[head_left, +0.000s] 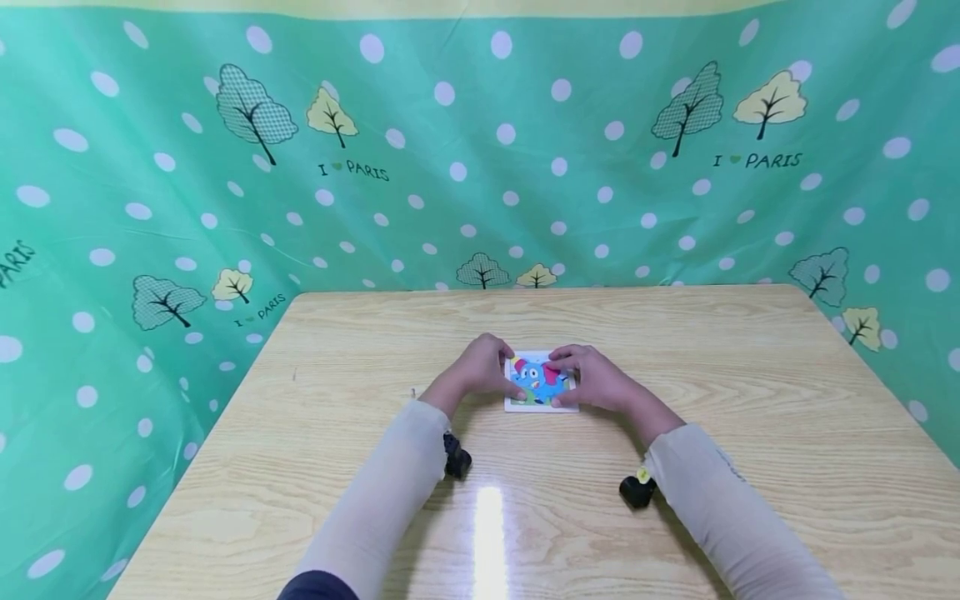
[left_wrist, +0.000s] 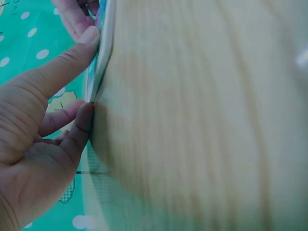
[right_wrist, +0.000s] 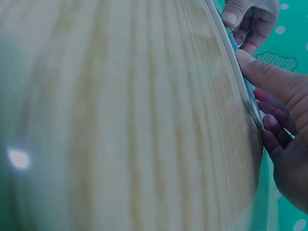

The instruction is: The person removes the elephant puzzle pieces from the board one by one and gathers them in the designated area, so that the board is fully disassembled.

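A small square puzzle board [head_left: 542, 383] with a blue cartoon animal lies flat at the middle of the wooden table [head_left: 712, 400]. My left hand [head_left: 501, 377] grips its left edge and my right hand [head_left: 568, 372] grips its right edge. In the left wrist view the thumb [left_wrist: 72, 53] presses on the board's thin white rim [left_wrist: 105, 43], with a finger [left_wrist: 83, 126] at its corner. In the right wrist view the right thumb [right_wrist: 269, 77] lies on the board's edge [right_wrist: 239, 72], other fingers curl behind it, and the left hand [right_wrist: 250, 17] shows at the far end.
A green cloth [head_left: 480, 167] with white dots and tree prints hangs behind the table and down both sides. Black wrist cameras [head_left: 456, 460] [head_left: 636, 490] sit under my sleeves. A glare streak [head_left: 489, 525] lies on the near tabletop.
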{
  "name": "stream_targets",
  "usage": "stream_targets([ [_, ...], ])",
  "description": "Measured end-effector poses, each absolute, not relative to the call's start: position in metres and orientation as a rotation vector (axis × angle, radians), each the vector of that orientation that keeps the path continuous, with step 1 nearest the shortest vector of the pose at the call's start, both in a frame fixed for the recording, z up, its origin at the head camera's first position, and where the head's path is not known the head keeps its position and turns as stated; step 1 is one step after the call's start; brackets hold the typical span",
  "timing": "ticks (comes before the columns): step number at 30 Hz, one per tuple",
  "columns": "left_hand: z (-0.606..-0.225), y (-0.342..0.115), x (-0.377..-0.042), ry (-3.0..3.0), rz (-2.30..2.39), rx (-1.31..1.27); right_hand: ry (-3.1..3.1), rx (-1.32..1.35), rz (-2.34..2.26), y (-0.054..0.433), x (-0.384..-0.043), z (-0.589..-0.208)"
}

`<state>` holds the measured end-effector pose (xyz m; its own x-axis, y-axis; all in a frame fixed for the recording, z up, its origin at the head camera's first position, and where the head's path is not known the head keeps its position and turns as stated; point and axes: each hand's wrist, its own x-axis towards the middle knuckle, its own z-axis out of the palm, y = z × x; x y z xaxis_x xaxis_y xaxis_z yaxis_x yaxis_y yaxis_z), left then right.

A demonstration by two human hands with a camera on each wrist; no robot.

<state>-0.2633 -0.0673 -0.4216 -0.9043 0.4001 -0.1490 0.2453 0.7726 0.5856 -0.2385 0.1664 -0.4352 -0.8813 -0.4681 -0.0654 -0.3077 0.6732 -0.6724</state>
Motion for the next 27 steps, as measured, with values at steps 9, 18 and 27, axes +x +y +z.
stream_targets([
  [9,-0.427,-0.071,-0.269,2.609,1.003,0.445,2.647,-0.612,-1.014,0.166,-0.238,-0.435],
  [18,-0.427,-0.076,-0.270,2.502,1.128,0.361,2.642,-0.595,-1.009,0.165,-0.238,-0.435],
  [27,-0.425,-0.078,-0.270,2.439,1.195,0.324,2.644,-0.582,-1.004,0.165,-0.237,-0.434],
])
